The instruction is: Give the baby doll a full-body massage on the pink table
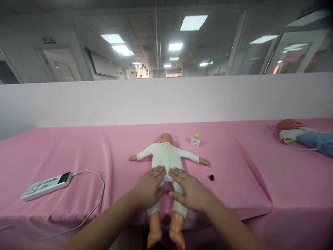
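A baby doll [166, 155] in a white suit lies on the pink cloth [125, 146], its arms spread and its feet toward me. My left hand [151, 184] rests flat on the doll's lower body at the left, fingers stretched out. On the right side of the doll's lower body lies my right hand [188, 187], also flat with its fingers extended. Neither hand grips anything. The two hands are side by side with a small gap between them.
A small jar with a green lid [195, 140] stands beyond the doll's arm. A small black object [211, 177] lies at the right. At the left is a white device [48, 185] with a cable. Another doll [307, 135] lies at the far right.
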Demonstrator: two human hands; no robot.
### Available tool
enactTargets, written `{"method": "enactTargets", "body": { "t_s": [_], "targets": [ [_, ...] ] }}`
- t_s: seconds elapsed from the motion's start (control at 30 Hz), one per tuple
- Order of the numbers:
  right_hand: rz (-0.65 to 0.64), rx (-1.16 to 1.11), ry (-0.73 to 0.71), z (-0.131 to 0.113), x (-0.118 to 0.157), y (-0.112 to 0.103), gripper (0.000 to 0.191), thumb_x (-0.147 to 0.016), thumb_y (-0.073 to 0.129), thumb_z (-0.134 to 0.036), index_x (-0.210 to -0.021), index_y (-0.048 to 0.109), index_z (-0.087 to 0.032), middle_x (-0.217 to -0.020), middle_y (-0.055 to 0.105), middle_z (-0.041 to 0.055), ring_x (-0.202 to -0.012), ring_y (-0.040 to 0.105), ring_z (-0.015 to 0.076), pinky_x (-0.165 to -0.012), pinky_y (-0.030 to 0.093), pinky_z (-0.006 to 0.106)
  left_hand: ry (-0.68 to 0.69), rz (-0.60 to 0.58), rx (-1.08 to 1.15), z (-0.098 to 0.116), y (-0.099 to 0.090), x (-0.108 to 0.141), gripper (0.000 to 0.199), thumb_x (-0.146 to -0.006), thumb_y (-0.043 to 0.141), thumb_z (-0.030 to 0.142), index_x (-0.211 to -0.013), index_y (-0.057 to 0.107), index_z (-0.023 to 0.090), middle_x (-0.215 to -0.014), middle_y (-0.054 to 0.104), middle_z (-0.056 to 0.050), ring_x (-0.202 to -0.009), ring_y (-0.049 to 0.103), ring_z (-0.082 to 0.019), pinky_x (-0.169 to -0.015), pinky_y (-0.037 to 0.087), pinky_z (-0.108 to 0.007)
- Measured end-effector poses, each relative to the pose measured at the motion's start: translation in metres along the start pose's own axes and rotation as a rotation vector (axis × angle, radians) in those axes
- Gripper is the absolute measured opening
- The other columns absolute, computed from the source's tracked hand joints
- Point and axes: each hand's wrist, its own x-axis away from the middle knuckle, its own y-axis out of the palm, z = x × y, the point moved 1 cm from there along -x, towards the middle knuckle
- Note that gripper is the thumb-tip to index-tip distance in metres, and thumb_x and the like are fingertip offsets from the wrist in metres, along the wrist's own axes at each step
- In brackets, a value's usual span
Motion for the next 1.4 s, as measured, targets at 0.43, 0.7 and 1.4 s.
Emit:
{"method": "enactTargets", "body": {
  "t_s": [0.43, 0.7, 1.4],
  "targets": [
    [0.032, -0.061, -0.005, 0.015, -0.021, -0.008, 0.089, -0.092, 0.068, -0.063, -0.163, 0.038, -0.020, -0.168, 0.033, 0.0110, -0.156, 0.033, 0.0326, -0.128, 0.031, 0.051, -0.006, -0.006, 0.018, -0.016, -0.020, -0.016, 0.083, -0.096, 0.057, 0.055, -0.162, 0.037, 0.009, -0.169, 0.029, -0.019, -0.158, 0.029, -0.033, -0.128, 0.028, -0.050],
    [-0.017, -0.096, -0.041, 0.020, -0.023, 0.005, 0.093, -0.091, 0.069, -0.064, -0.165, 0.031, -0.023, -0.170, 0.029, 0.0094, -0.158, 0.030, 0.0307, -0.129, 0.028, 0.050, 0.008, 0.004, 0.046, -0.027, 0.000, -0.011, 0.082, -0.097, 0.057, 0.055, -0.163, 0.035, 0.013, -0.170, 0.027, -0.017, -0.159, 0.027, -0.030, -0.129, 0.029, -0.048],
    [0.081, -0.133, -0.011, 0.045, -0.051, -0.004, 0.088, -0.094, 0.064, -0.066, -0.165, 0.034, -0.024, -0.170, 0.031, 0.0103, -0.157, 0.030, 0.0334, -0.128, 0.027, 0.055, -0.008, 0.094, 0.133, -0.052, -0.004, -0.042, 0.078, -0.106, 0.031, 0.064, -0.165, 0.030, 0.013, -0.172, 0.023, -0.015, -0.161, 0.021, -0.029, -0.131, 0.021, -0.049]
  ]
}}
